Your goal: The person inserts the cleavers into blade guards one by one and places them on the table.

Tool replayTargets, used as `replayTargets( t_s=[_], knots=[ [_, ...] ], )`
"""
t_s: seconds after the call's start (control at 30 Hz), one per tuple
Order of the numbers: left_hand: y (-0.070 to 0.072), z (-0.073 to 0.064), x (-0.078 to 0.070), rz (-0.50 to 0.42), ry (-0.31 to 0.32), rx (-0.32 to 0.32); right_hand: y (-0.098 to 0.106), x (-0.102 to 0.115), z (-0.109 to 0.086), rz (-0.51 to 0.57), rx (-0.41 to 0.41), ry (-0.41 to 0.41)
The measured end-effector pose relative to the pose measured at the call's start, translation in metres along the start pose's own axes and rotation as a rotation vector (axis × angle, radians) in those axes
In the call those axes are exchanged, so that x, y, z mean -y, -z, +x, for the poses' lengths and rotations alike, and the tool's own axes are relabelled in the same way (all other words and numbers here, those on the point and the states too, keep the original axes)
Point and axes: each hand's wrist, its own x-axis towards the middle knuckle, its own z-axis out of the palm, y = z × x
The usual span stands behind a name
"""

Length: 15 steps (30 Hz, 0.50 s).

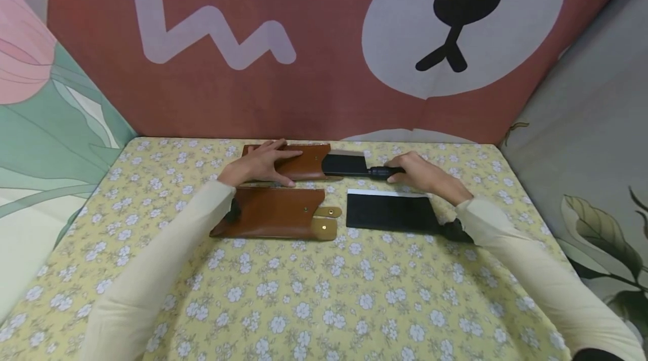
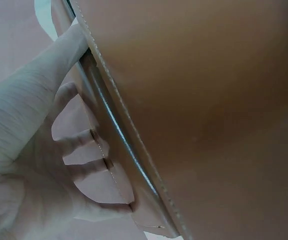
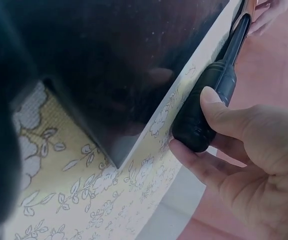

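At the back of the table lies a brown leather sheath (image 1: pixel 304 165) with a black cleaver (image 1: pixel 346 163) partly inside it, its bare blade end and handle sticking out to the right. My left hand (image 1: pixel 260 164) rests on this sheath with fingers spread over it and the thumb at its near edge. Thumb and fingers of my right hand (image 3: pixel 254 155) pinch the cleaver's black handle (image 3: pixel 201 112). Nearer to me, a second brown sheath (image 1: pixel 278 212) lies flat with its snap straps undone. Right of it is a second black cleaver (image 1: pixel 390 212), out of any sheath, its handle partly under my right sleeve.
A yellow flowered cloth (image 1: pixel 304 305) covers the table. Behind its far edge rises a reddish-brown printed backdrop (image 1: pixel 324 102), with patterned hangings at both sides. The second cleaver's pale edge faces the far side, close to my right forearm.
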Motion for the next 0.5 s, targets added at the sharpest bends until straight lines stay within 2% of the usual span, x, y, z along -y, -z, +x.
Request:
replayTargets(
  t_s=[0.17, 0.23, 0.5],
  knots=[
    [-0.0028, 0.0009, 0.0011, -0.026, -0.008, -0.003, -0.0009, 0.0028, 0.0020, 0.023, 0.007, -0.010],
    [-0.0030, 0.0015, 0.0026, -0.009, -0.009, -0.010, -0.0026, 0.0044, 0.0037, 0.033, 0.016, -0.003],
    [0.0019, 0.0058, 0.0025, -0.024, -0.017, -0.019, -0.0061, 0.0089, 0.0068, 0.049, 0.025, -0.030]
  ],
)
